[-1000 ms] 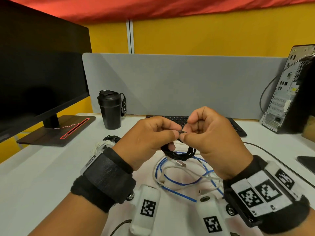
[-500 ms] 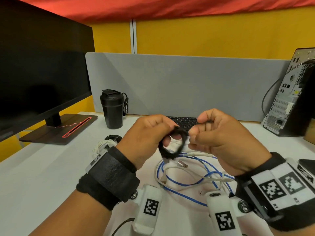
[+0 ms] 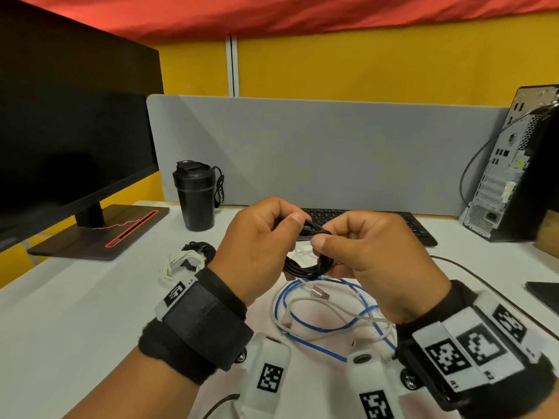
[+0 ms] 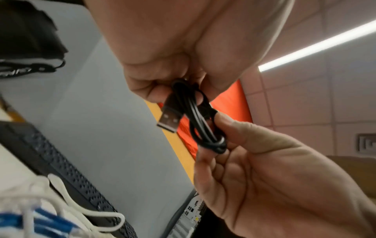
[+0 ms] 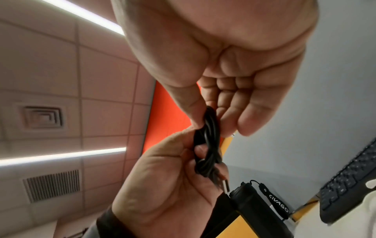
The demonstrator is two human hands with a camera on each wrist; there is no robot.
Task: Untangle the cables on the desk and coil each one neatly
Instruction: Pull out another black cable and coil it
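A small black coiled cable (image 3: 308, 261) hangs in the air between both hands above the desk. My left hand (image 3: 266, 237) pinches its top, and my right hand (image 3: 357, 252) pinches its right side between thumb and fingers. The left wrist view shows the black coil (image 4: 201, 119) with its USB plug (image 4: 168, 119) sticking out below the left fingers. In the right wrist view the black coil (image 5: 209, 141) sits between both thumbs. Below the hands, a blue cable (image 3: 302, 322) and a white cable (image 3: 326, 309) lie tangled on the desk.
A coiled white cable (image 3: 181, 263) and a coiled black cable (image 3: 201, 247) lie at the left. A black tumbler (image 3: 195, 196), a keyboard (image 3: 402, 225), a monitor (image 3: 69, 146) and a PC tower (image 3: 511, 167) ring the desk. A thin dark cable (image 3: 472, 273) runs along the right.
The hands have turned the black coil. It hung low, then was bunched upright between the fingers, and now hangs as a loop pinched at the top and right side.
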